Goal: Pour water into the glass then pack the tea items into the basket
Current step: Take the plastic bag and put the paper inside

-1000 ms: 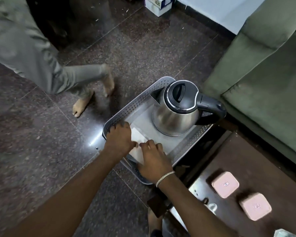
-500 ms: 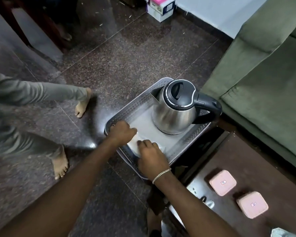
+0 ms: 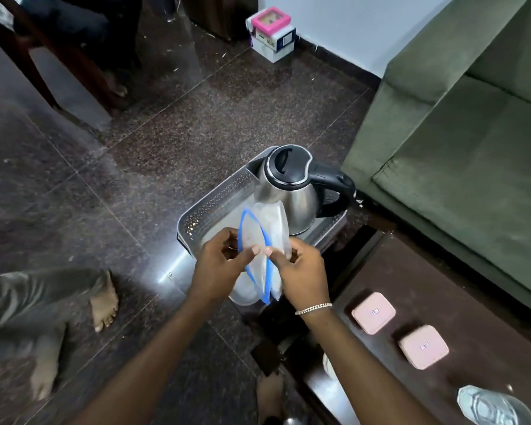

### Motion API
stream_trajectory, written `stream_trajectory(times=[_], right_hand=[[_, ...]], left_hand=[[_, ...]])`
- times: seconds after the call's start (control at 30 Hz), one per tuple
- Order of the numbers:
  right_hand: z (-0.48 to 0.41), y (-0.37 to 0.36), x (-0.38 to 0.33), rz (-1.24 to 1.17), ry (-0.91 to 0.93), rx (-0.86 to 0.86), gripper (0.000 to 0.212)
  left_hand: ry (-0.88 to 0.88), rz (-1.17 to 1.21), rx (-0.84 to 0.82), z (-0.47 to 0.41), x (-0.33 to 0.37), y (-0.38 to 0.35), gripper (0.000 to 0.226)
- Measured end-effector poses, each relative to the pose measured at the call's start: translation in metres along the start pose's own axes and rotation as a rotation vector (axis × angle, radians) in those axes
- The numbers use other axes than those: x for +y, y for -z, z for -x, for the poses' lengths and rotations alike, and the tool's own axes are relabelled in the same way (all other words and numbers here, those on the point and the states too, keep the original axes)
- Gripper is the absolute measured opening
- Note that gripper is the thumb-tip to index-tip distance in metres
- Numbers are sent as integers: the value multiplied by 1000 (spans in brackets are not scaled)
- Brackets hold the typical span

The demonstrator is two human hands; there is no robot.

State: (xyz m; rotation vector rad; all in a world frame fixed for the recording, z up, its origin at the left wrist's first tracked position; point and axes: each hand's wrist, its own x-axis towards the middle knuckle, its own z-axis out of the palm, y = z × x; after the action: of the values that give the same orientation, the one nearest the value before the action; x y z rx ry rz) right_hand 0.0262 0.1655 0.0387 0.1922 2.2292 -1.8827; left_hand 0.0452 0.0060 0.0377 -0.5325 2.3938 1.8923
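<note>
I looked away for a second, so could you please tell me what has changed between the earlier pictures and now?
Both hands have lifted the clear blue-edged bag up out of the grey basket: earlier they pressed it flat on the basket floor, now the left hand and right hand pinch it above the near rim. The kettle still stands in the basket, and both pink containers remain on the table.

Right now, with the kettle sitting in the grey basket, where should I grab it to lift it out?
Take the kettle by its black loop handle, coming from the sofa side. The handle sticks out that way over the basket rim with an open gap for fingers. The steel body is smooth and rounded, and both hands currently hold a zip bag on the near side.
</note>
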Motion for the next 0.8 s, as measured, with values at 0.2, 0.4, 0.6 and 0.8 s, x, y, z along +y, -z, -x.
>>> stream_trajectory(times=[0.2,0.4,0.6,0.8], right_hand=[[12,77,-3,-194,13,134,8],[31,184,10,-164,-7,334,25],[64,269,41,-260,-172,432,26],[113,306,29,224,-104,742,71]], left_hand=[[-277,-158,41,24,39,-37,52],[-451,-339,-50,31,72,-85,39],[-436,-202,-197,53,89,-154,25],[-582,-210,-368,92,115,-229,32]])
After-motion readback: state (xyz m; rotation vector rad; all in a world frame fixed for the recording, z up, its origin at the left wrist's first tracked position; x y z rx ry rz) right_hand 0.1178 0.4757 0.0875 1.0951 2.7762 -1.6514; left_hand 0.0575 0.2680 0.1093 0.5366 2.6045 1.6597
